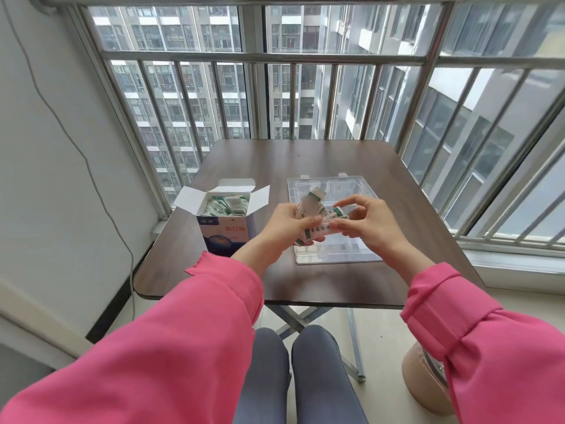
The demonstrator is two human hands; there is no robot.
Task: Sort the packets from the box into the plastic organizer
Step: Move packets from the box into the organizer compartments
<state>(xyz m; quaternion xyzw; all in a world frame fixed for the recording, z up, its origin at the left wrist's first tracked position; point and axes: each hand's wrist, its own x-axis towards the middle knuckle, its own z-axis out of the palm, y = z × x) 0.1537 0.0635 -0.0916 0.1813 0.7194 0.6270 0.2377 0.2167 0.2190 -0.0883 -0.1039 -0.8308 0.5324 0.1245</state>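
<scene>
A dark wood-grain surface [321,166] stands on crossed metal legs [301,321] against a barred window [305,59], tower blocks beyond. A thin cable [76,148] runs down the white wall beside its left edge. A tan stool [425,384] sits on the floor below its right corner.

White-green packets [308,220] fanned above clear organizer [360,185]; open box [224,221] left, seemingly full.

High-rise home balcony: window bars [305,59], apartment towers [183,87], folding table [305,280].

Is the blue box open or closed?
Open. The blue box has its white top flaps folded outward, and you can see packets piled inside it.
</scene>
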